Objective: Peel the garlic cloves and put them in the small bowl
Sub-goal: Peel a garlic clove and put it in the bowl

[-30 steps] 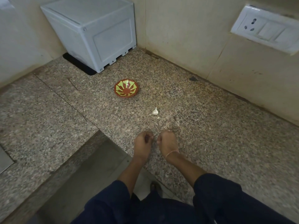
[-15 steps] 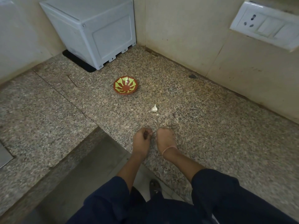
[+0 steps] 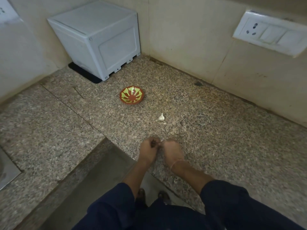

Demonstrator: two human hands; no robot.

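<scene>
Well ahead-left of the fingers sits the small red-and-green painted bowl (image 3: 132,96). The left hand (image 3: 147,151) and right hand (image 3: 172,151) curl fingers together, pinching a pale, mostly hidden garlic clove (image 3: 160,140); the white garlic bulb (image 3: 161,117) lies ahead. A slipped pinch could send the clove off the near edge of the speckled granite worktop (image 3: 216,130). No readable writing.

bowl (image 3: 132,96): red-brown, green rays | garlic (image 3: 161,117): white | counter (image 3: 216,130): speckled granite

At lower centre, left hand (image 3: 148,149) and right hand (image 3: 172,151) pinch a small pale piece (image 3: 160,140); white garlic bulb (image 3: 161,117) lies mid-frame, red-and-green round bowl (image 3: 132,96) above it.
</scene>
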